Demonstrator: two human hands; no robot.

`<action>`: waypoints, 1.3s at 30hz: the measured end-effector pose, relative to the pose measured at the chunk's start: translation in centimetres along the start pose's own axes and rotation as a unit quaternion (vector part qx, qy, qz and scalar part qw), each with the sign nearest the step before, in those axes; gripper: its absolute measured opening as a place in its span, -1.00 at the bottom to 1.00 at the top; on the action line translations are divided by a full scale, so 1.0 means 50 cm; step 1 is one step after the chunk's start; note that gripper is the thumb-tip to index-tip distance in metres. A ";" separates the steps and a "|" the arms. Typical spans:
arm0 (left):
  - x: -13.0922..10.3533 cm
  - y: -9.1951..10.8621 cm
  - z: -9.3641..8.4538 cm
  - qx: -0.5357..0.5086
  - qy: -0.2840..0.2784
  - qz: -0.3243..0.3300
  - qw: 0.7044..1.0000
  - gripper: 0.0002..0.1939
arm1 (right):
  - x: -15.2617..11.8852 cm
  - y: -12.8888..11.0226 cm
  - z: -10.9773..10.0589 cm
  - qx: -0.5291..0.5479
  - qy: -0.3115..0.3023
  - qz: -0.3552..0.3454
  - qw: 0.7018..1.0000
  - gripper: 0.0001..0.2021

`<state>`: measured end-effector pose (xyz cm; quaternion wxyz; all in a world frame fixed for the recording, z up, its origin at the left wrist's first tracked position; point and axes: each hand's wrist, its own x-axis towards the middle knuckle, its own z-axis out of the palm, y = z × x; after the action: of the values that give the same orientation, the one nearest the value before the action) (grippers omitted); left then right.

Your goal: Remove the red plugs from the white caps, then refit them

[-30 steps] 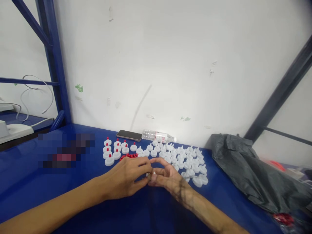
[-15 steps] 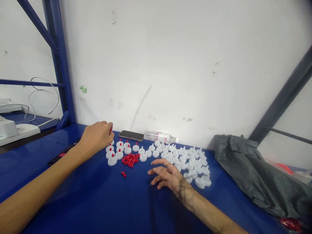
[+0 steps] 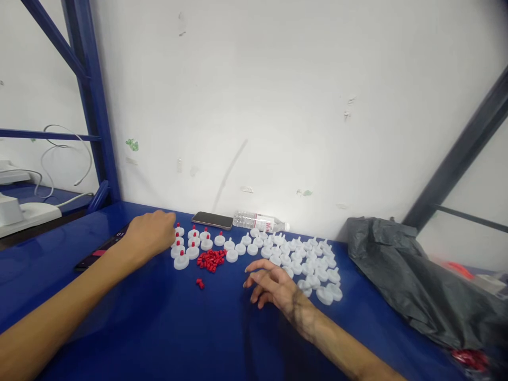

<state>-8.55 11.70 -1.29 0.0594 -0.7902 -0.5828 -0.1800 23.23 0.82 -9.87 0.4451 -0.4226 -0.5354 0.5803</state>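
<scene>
My left hand is closed beside the left group of white nozzle caps with red tips. Its fingertips face away and whatever they may hold is hidden. My right hand hovers with loosely bent, parted fingers and nothing in it. Close to it spread many white nozzle caps without red tips. Between the hands lies a pile of small red tips. A few loose red tips sit in front of that pile.
A phone and a clear plastic bottle lie along the wall. Another phone is partly under my left forearm. A dark plastic bag covers the right side of the blue table. Blue frame posts stand left.
My left hand has moved slightly down and left, uncovering more of the back-left capped piece. My right hand's fingers have curled in slightly. The view has shifted a little.
</scene>
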 end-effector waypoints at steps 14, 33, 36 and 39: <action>-0.052 0.111 -0.015 -0.165 -0.326 0.193 0.911 -0.83 | -0.005 -0.007 0.013 -0.007 -0.014 -0.010 1.000 -0.58; -0.039 0.145 0.097 -0.173 -0.004 0.333 0.927 -0.85 | 0.001 0.001 0.009 -0.043 -0.039 -0.030 0.998 -0.59; -0.040 0.142 0.119 -0.180 -0.016 0.347 0.920 -0.89 | 0.001 0.001 0.009 -0.047 -0.042 -0.032 0.998 -0.59; -0.044 0.147 0.122 -0.206 -0.032 0.340 0.917 -0.90 | -0.001 0.001 0.008 -0.059 -0.026 -0.028 0.998 -0.59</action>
<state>-0.87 9.28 -6.86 -0.0658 -0.9407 -0.2310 -0.2395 22.85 0.68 -9.91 0.4218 -0.4177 -0.5915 0.5456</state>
